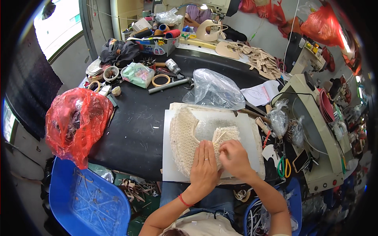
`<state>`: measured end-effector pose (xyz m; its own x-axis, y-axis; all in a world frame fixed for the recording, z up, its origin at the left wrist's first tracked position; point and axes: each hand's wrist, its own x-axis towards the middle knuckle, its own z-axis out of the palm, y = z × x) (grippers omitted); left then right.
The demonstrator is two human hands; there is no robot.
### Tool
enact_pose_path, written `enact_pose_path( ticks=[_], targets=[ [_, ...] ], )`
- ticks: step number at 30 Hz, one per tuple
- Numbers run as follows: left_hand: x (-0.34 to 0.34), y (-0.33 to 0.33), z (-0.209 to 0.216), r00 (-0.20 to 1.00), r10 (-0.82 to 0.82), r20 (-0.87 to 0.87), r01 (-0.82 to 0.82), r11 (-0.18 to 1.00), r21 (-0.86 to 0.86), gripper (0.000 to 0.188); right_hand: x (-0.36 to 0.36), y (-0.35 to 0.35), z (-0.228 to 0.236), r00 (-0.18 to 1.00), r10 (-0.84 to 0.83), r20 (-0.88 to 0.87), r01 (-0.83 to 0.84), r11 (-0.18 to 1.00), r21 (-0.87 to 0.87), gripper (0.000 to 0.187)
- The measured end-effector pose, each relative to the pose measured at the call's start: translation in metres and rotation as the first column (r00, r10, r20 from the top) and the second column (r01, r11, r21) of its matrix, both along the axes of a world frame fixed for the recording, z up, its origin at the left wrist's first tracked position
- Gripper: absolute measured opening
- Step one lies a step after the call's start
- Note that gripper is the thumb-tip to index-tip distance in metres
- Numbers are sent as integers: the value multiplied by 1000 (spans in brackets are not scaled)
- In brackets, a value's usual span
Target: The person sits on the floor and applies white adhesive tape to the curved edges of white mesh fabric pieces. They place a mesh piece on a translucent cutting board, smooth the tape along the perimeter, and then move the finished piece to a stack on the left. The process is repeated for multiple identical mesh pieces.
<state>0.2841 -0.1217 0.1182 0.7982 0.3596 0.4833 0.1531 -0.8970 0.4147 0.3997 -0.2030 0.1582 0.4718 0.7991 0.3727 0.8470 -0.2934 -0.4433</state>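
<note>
My left hand (pixel 204 165) lies flat, gripping nothing, on the cream mesh piece (pixel 181 128), which rests on a white board (pixel 168 165) at the near edge of the table (pixel 132 126). My right hand (pixel 235 159) curls at the mesh's right end; whether it pinches anything, I cannot tell.

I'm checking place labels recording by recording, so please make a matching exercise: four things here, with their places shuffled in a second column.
Things
1. crinkled red plastic bag
2. large curved cream mesh piece
3. straight grey cylindrical rod
4. thin red cord bracelet

Places
A. beside a flat tan ring
B. around the wrist of the left hand
C. at the left of the black table
D. on the white rectangular board

Pairs: 1-C, 2-D, 3-A, 4-B
</note>
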Motion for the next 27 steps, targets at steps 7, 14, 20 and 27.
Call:
enact_pose_path(
  ticks=[7, 14, 20, 27],
  targets=[
    [-9, 10, 2, 985, -152, -80, 156, 987, 47, 101, 6, -49, 20, -67, 220, -973, 226, 953, 200, 21],
    [-28, 49, 28, 803, -583, -124, 566, 811, -148, 89, 73, -89, 48, 766, -187, -614, 31, 966, -256, 39],
    [-19, 93, 52, 762, -613, -208, 599, 790, -133, 81, 80, -96, -10, 598, -261, -758, -30, 937, -347, 44],
    [-18, 110, 49, 846, -498, -190, 506, 863, -12, 66, -3, -112, 17, 975, -224, 0, 214, 931, -297, 22]
  ],
)
